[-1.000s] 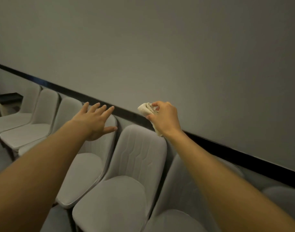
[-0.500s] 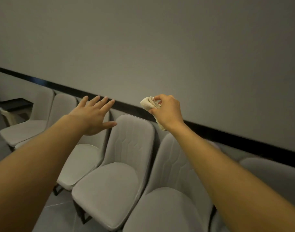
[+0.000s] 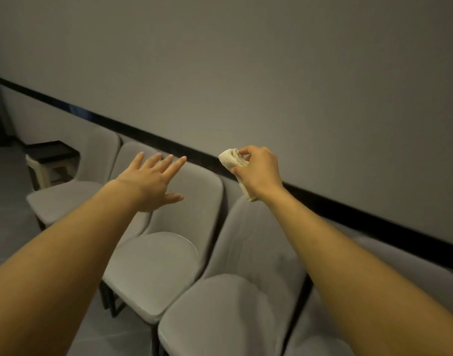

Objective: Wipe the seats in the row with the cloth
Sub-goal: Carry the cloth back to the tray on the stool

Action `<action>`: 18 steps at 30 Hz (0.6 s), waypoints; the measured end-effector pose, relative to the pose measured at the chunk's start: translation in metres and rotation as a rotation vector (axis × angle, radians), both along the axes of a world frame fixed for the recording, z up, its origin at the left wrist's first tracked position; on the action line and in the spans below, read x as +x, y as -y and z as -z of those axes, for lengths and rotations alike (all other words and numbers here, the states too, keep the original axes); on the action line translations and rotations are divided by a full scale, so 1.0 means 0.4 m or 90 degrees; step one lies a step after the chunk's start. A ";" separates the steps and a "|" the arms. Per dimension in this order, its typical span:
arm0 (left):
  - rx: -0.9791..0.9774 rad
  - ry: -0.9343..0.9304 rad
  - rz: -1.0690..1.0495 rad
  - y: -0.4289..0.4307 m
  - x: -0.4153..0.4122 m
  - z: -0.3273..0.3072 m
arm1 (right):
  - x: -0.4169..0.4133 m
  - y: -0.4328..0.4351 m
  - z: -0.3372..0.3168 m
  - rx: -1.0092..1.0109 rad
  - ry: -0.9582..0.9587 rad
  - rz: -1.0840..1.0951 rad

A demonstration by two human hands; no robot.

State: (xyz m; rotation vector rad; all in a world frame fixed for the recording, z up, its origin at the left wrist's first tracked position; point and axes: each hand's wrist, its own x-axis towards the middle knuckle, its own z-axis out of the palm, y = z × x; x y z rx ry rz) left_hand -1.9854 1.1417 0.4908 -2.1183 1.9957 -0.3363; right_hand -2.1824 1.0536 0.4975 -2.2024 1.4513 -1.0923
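we see a small stool (image 3: 51, 160) far left, grey padded seats (image 3: 153, 265) in a row along a grey wall (image 3: 271, 73) with a black band (image 3: 348, 211), our left hand (image 3: 153, 183) spread wide and holding nothing over a seat back, our right hand (image 3: 258, 170) clutching the bunched cloth (image 3: 231, 160) above the next back

Five grey seats (image 3: 153, 265) in a row, left to lower right of frame; one stool (image 3: 50, 152), far left; one cloth (image 3: 230, 160); two hands: left hand (image 3: 148, 186), right hand (image 3: 258, 170).
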 end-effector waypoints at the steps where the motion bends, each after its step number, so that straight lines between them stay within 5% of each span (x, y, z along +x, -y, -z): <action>1: -0.001 -0.003 -0.005 0.025 0.067 -0.002 | 0.065 0.036 -0.002 -0.003 0.006 -0.002; 18: 0.048 0.038 -0.064 0.386 1.149 -0.030 | 1.176 0.441 -0.047 -0.006 0.002 -0.072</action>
